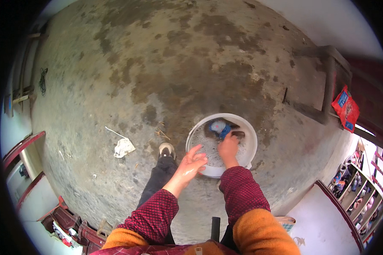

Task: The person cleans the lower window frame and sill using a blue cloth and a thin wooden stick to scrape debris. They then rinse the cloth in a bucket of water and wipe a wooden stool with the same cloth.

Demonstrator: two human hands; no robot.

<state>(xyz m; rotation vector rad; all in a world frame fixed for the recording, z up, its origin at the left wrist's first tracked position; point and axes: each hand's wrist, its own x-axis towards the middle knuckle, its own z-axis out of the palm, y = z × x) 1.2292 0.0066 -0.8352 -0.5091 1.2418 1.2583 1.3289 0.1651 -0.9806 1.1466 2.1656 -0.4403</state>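
Note:
A round white basin stands on the floor before me, holding murky, foamy water. My right hand is inside it, with its fingers closed on the lower end of a blue and whitish object. Blur keeps me from telling exactly what that object is. Dark items show beside it in the water, partly covered by the hand. Over the basin's left rim, my left hand holds nothing; it looks wet and its fingers are spread.
Crumpled whitish litter lies on the stained concrete floor, left of my shoe. A wooden frame stands at right with a red packet on it. Farther right is a rack of shoes. Dark red furniture sits lower left.

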